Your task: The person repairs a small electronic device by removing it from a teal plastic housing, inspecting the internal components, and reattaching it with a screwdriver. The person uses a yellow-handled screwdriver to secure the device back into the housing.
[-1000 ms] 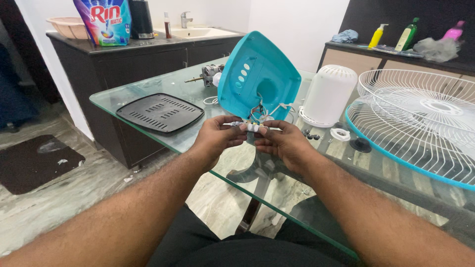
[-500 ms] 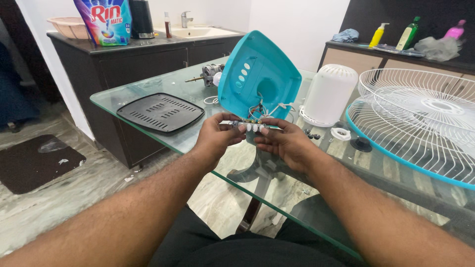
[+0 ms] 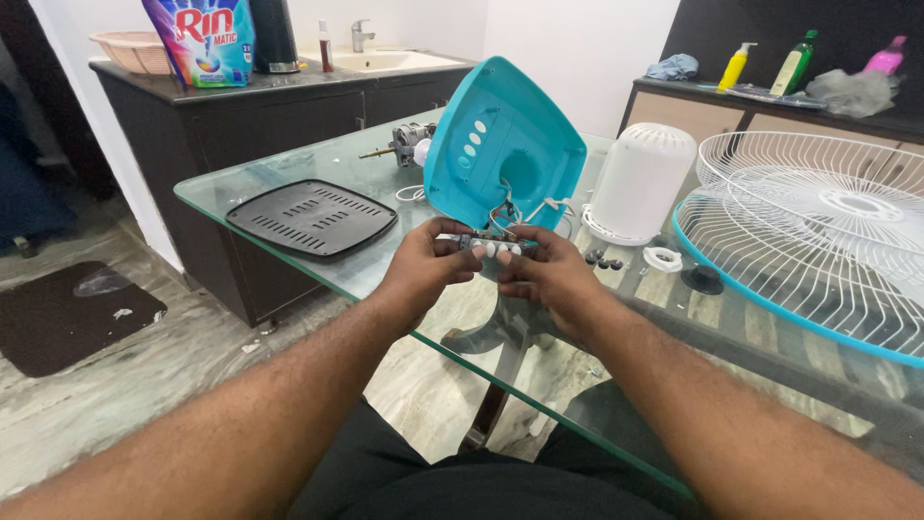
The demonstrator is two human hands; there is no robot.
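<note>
- The left hand (image 3: 423,265) and the right hand (image 3: 549,274) both pinch a small switch block (image 3: 486,247) with white buttons, one hand at each end.
- The switch block sits just in front of the teal fan base cover (image 3: 500,144), joined to it by thin wires (image 3: 515,214).
- The cover stands tilted on the glass table (image 3: 289,173).
- Left of the cover lies a black vented plate (image 3: 313,217).
- Right of the cover stand a white motor housing (image 3: 637,181) and a white fan grille (image 3: 818,241).
</note>
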